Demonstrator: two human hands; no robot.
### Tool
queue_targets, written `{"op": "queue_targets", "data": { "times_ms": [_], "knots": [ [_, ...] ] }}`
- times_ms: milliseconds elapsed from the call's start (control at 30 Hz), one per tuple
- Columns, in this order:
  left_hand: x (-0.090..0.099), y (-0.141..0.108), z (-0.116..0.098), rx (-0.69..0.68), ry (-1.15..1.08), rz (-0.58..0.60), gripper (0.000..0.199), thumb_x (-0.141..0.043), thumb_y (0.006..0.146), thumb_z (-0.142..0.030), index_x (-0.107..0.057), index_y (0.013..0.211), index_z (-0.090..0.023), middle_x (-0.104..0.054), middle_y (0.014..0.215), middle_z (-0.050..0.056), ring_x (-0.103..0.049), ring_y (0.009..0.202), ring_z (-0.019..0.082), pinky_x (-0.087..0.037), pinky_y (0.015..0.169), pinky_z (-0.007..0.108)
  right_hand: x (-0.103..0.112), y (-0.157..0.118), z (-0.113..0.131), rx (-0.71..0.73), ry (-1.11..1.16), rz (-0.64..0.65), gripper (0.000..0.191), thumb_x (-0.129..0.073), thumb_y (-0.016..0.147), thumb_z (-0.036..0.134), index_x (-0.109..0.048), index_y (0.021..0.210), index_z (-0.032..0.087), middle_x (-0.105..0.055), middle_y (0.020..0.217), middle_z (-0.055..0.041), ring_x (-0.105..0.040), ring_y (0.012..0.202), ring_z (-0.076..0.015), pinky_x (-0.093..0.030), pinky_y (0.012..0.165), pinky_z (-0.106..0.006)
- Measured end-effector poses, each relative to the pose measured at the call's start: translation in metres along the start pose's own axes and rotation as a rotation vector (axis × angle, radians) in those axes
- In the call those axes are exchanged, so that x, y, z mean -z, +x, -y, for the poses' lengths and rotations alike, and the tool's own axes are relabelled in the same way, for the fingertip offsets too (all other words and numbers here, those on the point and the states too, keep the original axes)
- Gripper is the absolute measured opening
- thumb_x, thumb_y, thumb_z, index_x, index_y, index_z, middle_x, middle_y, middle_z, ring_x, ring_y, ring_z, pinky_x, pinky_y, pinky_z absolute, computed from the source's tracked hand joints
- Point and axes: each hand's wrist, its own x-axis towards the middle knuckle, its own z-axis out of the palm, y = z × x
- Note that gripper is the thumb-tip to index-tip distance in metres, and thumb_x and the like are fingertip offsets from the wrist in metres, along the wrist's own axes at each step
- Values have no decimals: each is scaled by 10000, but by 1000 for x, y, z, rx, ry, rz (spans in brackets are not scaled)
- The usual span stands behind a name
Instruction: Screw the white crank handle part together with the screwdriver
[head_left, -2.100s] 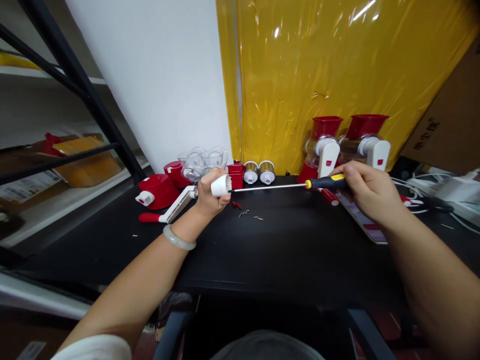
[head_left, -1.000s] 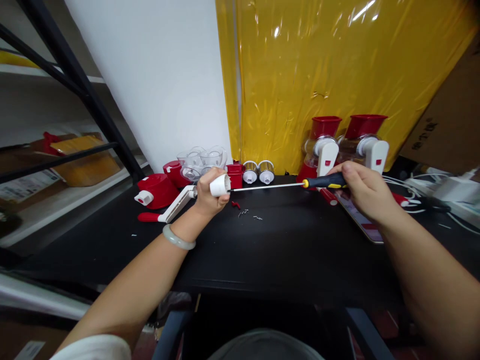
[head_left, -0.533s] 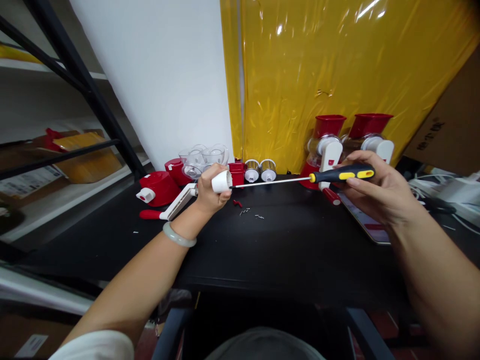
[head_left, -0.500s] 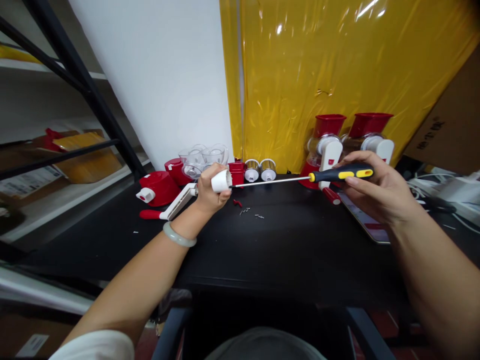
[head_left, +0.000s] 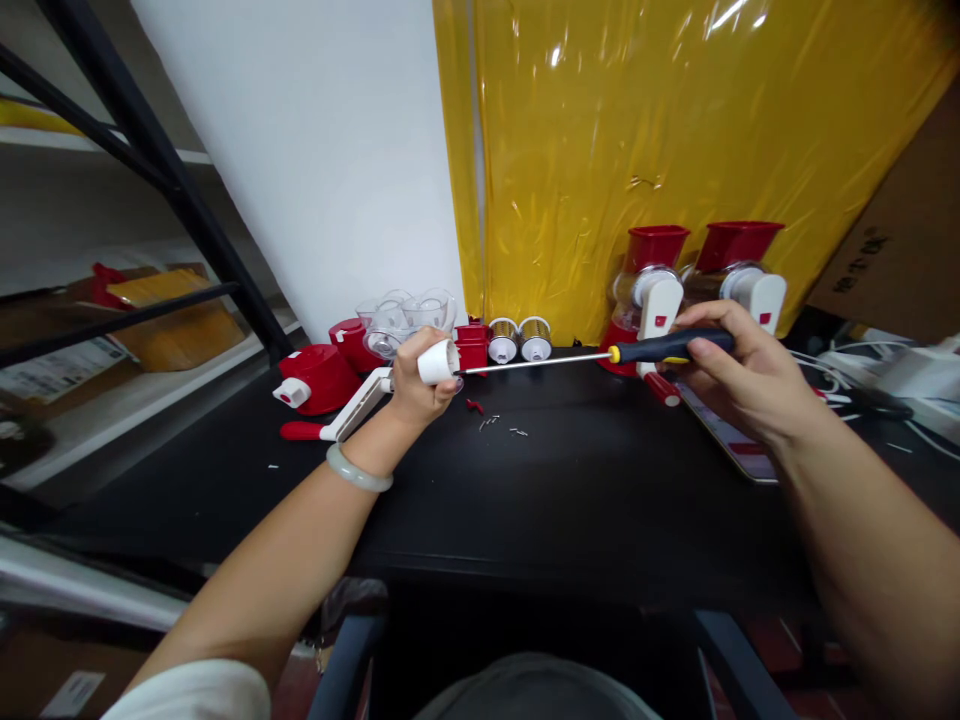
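Observation:
My left hand [head_left: 418, 378] is closed round a white cylindrical plastic part [head_left: 435, 363], its open end facing right. A white crank arm with a red grip [head_left: 352, 408] reaches out to the left from behind that hand; whether it joins the white part is hidden. In my right hand [head_left: 739, 365] is a screwdriver [head_left: 660, 348] with a dark blue and yellow handle. Its long shaft points left, and the tip is at the mouth of the white part. Several small screws [head_left: 517, 432] and a small red piece [head_left: 474, 406] lie on the black table [head_left: 570, 510] below.
Two assembled red and white rotary graters [head_left: 656, 285] stand at the back right. Behind my left hand are red bases [head_left: 319, 378], clear plastic housings [head_left: 405, 312] and metal grater drums [head_left: 519, 340]. A tablet [head_left: 731, 440] and white cables [head_left: 862, 375] lie at the right.
The screwdriver's handle has turned, so less yellow shows. It has shifted slightly left with my right hand. My left hand has barely moved.

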Motion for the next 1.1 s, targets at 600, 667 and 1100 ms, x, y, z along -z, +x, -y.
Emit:
{"op": "queue_targets", "data": {
  "times_ms": [600,667,1100],
  "knots": [
    [1,13,-14,-67,-152,24,513,-565,930,-677,-540,1235,-265,-636,873,27,-615,680,180,-524,653,372,-4,7,-6,-59,44,19,390,-565,942,659,-617,965,273,-576,595,34,-504,469,-151,-424,445,-289],
    [1,14,-14,-89,-141,4,524,-559,933,-679,-532,1250,-263,-638,875,29,-619,690,183,-526,653,376,-2,5,-7,-37,-6,-5,322,-633,931,594,-622,955,274,-567,620,40,-502,484,-144,-426,454,-288],
    [1,15,-9,-81,-24,-32,576,-514,917,-745,-498,1223,-258,-609,802,3,-646,642,168,-531,571,340,1,1,0,-52,122,61,376,-864,754,431,-603,1001,323,-657,854,30,-616,612,-151,-520,499,-290]
  ]
}}
